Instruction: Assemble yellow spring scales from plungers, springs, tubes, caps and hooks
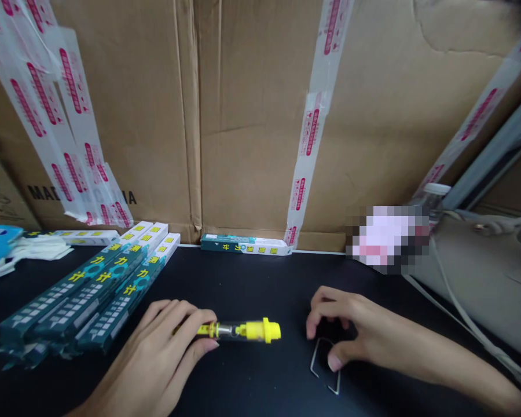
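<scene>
Backdrop: in front of you, a wall of cardboard cartons fills the upper frame, crossed by white-and-red printed tape.

Counter: your black counter runs across the lower half of the frame.

Boxes: teal-and-white boxes lie side by side at the lower left, and a single box lies on its side against the cartons, at centre.

Blurred item: a pixelated pink-and-white object sits at the counter's back right edge.

Left hand: your left hand is closed around one end of the tube, at lower centre.

Tube: the clear tube with a yellow cap lies nearly level, its cap pointing right.

Right hand: your right hand is partly open, gripping nothing, at lower right.

Wire: a bent wire loop lies on the counter directly under your right hand's thumb.
</scene>
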